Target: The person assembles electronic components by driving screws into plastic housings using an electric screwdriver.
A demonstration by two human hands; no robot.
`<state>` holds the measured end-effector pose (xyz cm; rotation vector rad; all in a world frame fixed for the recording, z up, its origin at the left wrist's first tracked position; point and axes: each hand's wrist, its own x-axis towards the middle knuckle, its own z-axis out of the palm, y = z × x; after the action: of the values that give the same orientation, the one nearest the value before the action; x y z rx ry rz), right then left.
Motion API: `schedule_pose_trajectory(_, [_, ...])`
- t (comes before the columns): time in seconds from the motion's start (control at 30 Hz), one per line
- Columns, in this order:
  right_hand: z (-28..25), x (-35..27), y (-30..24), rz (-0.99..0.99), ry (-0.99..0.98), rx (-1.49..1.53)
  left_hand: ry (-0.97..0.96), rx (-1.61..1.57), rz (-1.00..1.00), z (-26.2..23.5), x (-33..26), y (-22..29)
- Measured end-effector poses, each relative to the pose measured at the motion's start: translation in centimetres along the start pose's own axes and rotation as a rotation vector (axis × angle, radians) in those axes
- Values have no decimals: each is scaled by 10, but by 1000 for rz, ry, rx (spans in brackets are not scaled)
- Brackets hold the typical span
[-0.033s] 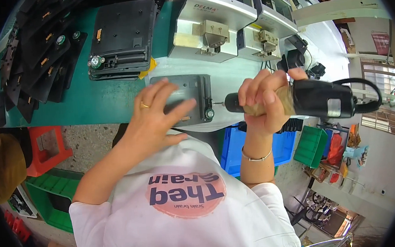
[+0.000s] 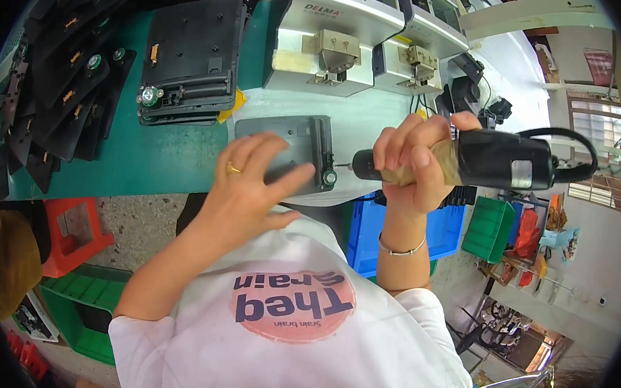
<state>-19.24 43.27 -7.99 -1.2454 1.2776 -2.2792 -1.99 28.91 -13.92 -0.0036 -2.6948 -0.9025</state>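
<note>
My right hand (image 2: 419, 160) is wrapped round an electric screwdriver (image 2: 506, 158) with a black body and a tan-wrapped grip. The thin bit points left, its tip close by the right edge of a flat black plastic panel (image 2: 299, 140); whether it touches I cannot tell. A round greenish metal part (image 2: 330, 178) sits at that panel's near right corner. My left hand (image 2: 248, 184), a ring on one finger, hovers over the panel's near left part with fingers apart and holding nothing. It hides part of the panel.
Behind lies a stack of similar black panels (image 2: 197, 53), a yellow piece (image 2: 231, 105) under it. More panels (image 2: 72, 89) fan out at the far left. Two metal machines (image 2: 326, 65) stand beyond the work. Below the table edge are a blue crate (image 2: 361, 237) and a red stool (image 2: 73, 234).
My left hand has shifted slightly right and toward me. My right hand and the screwdriver have moved a touch left. The panel stays in place.
</note>
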Motion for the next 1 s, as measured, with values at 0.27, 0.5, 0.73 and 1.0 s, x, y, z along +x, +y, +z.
schedule_pose_trajectory(0.27, [3, -20, 4, -12, 139, -17, 137, 124, 171, 36, 7, 8])
schedule_pose_trajectory(0.5, [6, -21, 7, -7, 180, -39, 176, 163, 164, 42, 6, 6])
schedule_pose_trajectory(0.73, [8, -26, 11, -13, 176, -69, 195, 170, 161, 42, 8, 5])
schedule_pose_trajectory(1.0, [21, -24, 13, -12, 110, -314, 177, 176, 168, 41, 7, 3])
